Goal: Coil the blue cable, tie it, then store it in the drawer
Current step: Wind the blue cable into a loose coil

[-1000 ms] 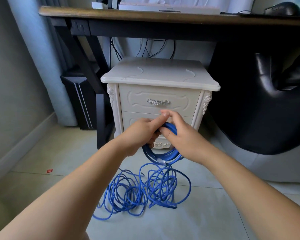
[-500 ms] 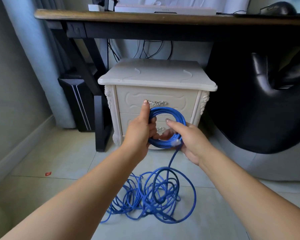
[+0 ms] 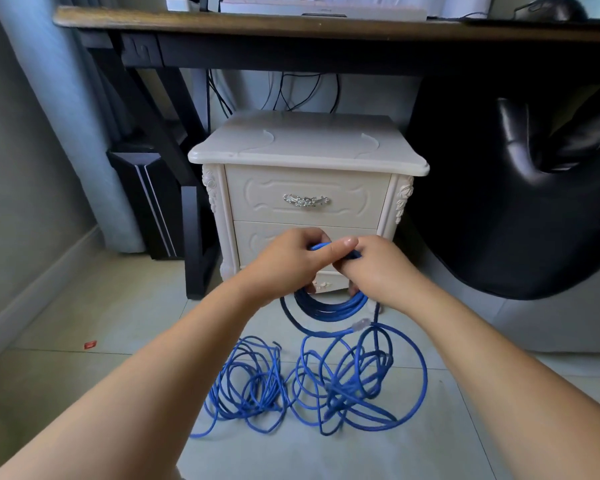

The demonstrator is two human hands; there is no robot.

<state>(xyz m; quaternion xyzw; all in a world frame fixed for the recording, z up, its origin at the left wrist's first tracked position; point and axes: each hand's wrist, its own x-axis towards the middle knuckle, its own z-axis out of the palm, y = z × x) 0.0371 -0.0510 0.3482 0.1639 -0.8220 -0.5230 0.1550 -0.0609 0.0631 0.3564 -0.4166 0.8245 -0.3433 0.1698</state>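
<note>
A small coil of the blue cable (image 3: pixel 333 308) hangs from both hands in front of the white nightstand (image 3: pixel 305 147). My left hand (image 3: pixel 284 265) grips the top of the coil. My right hand (image 3: pixel 371 268) pinches the same spot, thumb on top. A clear plug (image 3: pixel 361 324) dangles just below the coil. The rest of the blue cable lies in loose tangled loops (image 3: pixel 312 382) on the tiled floor. The top drawer (image 3: pixel 305 195) with its silver handle is closed; the lower drawer is partly hidden by my hands.
A dark wooden desk (image 3: pixel 291 26) spans above the nightstand. A black computer tower (image 3: pixel 146 199) and a black desk leg (image 3: pixel 191 237) stand to the left. A black leather chair (image 3: pixel 520 202) fills the right. A small red scrap (image 3: pixel 90 345) lies on the floor at left.
Half a second ago my left hand held the coil up, facing me, with the right hand beside it. Now both hands meet over the coil's top and it hangs lower, with the plug dangling.
</note>
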